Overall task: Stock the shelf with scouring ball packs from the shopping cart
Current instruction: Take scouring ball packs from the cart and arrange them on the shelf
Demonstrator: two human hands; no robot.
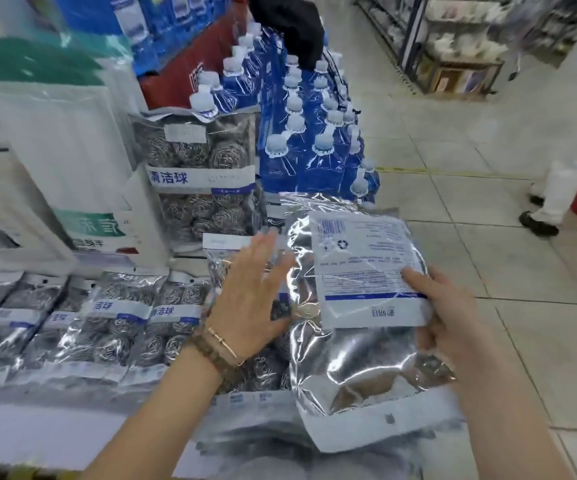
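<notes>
Head cam: right hand [453, 317] has a pack [356, 362] by its right edge, thumb on top of the white back label, fingers tucked underneath. It's held back side up over the right end of the shelf [48, 424]. Left hand [249, 296] is wide and flat, fingers spread, over the end of the row [107, 323] of packs already lying there, just beside the held one. Can't tell if it's actually pressing down. An upright pack [200, 178] stands behind the row, with bottles [315, 150] past that. No cart in shot. Handling-wise I'd guess these are super light, just wire balls in crinkly film, so weight isn't the issue. The film looks glossy and slippery, and the bag is floppy, so it probably sags away from wherever you grab it. Pinching a flat sealed edge or the label strip seems safer than squeezing the lumpy middle. A second hand under it should help when laying it next to the others.
</notes>
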